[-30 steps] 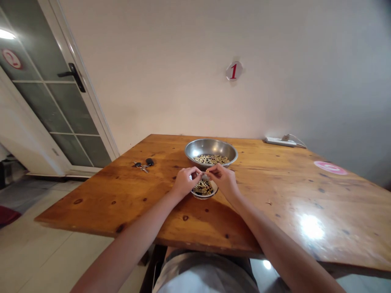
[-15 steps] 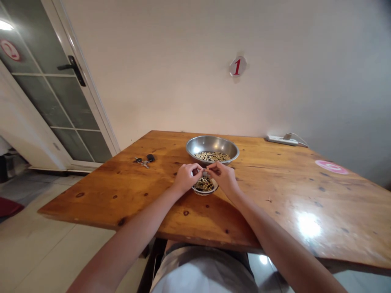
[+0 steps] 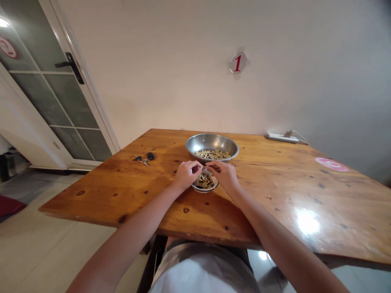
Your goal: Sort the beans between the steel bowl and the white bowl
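A small bowl (image 3: 204, 190) of yellow and dark beads stands near the front edge of the wooden table. Over its left rim is my left hand (image 3: 187, 174), thumb and fingers pinched together. My right hand (image 3: 223, 172) is over the right side of the bowl, its fingertips also pinched and close to those of my left hand. What the fingertips hold is too small to make out. Just behind the hands sits a large metal bowl (image 3: 212, 143) with more yellow and dark beads on its bottom.
Keys (image 3: 144, 160) with a black fob lie on the table (image 3: 128, 195) to the left. A white power strip (image 3: 281, 138) is at the back right, and a pink round sticker (image 3: 331, 164) is on the right side. A wall rises behind the table.
The view has shifted slightly. Both hands stay pinched over the small bowl, with only a slight change at the fingertips.
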Action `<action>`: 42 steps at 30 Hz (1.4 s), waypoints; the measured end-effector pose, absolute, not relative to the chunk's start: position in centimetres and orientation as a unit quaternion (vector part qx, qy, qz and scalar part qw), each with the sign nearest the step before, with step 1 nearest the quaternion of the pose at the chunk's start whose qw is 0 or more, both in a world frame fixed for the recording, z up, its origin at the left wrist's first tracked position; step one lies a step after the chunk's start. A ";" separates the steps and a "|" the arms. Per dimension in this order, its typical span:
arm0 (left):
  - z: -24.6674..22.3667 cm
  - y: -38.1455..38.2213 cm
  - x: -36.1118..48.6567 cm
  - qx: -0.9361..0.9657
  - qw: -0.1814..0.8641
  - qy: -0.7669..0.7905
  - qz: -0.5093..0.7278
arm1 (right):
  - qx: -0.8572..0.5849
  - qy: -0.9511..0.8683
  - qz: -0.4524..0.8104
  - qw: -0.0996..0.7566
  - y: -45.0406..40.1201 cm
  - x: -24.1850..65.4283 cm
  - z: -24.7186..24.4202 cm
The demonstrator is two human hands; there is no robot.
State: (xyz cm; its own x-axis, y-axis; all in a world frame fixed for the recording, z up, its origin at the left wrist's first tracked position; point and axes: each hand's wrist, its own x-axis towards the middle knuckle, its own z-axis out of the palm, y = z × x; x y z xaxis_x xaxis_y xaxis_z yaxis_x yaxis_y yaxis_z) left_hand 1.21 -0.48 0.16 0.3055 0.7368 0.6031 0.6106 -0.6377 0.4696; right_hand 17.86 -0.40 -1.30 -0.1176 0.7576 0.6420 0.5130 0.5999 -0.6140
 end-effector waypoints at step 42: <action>0.0 -0.2 1.2 0.797 0.064 0.428 0.421 | -0.410 -0.771 0.030 0.486 -0.7 17.7 -0.6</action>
